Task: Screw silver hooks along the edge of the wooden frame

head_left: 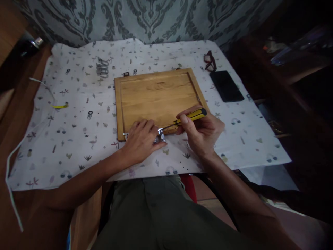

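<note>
A framed wooden panel [158, 99] lies flat on the patterned white cloth. At its near edge sits a shiny metal hinge [162, 136]. My left hand [142, 140] is closed over that edge, curled fingers on the wood and thumb beside the hinge, which it partly hides. In my right hand [201, 130] is a yellow and black screwdriver [194, 115], tilted, its tip touching or very near the hinge. Another metal plate [126, 135] shows at the panel's near left corner.
Beyond the panel, several metal pieces [102, 68] stand at the back left of the cloth [85, 90]. A black phone [227, 86] and dark red glasses [209, 61] lie at the right. A yellow object [60, 106] and a white cord [10, 189] are at the left.
</note>
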A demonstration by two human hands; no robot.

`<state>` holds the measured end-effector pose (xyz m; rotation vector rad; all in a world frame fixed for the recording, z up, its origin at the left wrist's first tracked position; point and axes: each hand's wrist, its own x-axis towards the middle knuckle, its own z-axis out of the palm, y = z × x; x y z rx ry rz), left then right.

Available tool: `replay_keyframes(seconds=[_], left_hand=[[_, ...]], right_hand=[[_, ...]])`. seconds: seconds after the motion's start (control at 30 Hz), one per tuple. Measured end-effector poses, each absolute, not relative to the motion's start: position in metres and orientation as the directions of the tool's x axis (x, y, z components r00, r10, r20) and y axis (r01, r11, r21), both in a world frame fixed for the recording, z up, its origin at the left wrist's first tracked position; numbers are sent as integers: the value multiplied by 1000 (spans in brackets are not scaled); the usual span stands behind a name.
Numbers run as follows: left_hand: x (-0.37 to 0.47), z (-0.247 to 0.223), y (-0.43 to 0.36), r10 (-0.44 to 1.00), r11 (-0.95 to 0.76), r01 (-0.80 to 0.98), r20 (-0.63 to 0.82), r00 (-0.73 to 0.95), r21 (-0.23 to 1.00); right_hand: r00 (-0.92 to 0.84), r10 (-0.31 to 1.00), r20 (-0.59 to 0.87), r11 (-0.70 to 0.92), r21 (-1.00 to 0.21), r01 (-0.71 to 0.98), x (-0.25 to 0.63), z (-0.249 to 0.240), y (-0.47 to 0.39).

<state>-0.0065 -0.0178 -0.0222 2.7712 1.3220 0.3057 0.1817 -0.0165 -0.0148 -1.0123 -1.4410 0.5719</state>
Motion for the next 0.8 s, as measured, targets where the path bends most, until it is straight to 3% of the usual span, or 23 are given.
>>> replay_keyframes(seconds=[0.2, 0.37, 0.63, 0.8], left_hand=[[-6, -22, -18, 778, -628, 767, 138, 613, 131], [-5, -22, -18, 782, -622, 772, 132, 609, 131], [-4, -21, -18, 794, -608, 782, 86, 602, 137], [-5, -20, -18, 788, -616, 775, 89, 610, 140]], right_hand=[[-133, 773, 620, 606, -661, 443, 187, 0, -13], [-275, 747, 605, 653, -589, 477, 188, 10, -8], [-285, 886, 367, 441, -857, 268, 188, 15, -5], [-473, 839, 270, 413, -882, 229, 194, 28, 5]])
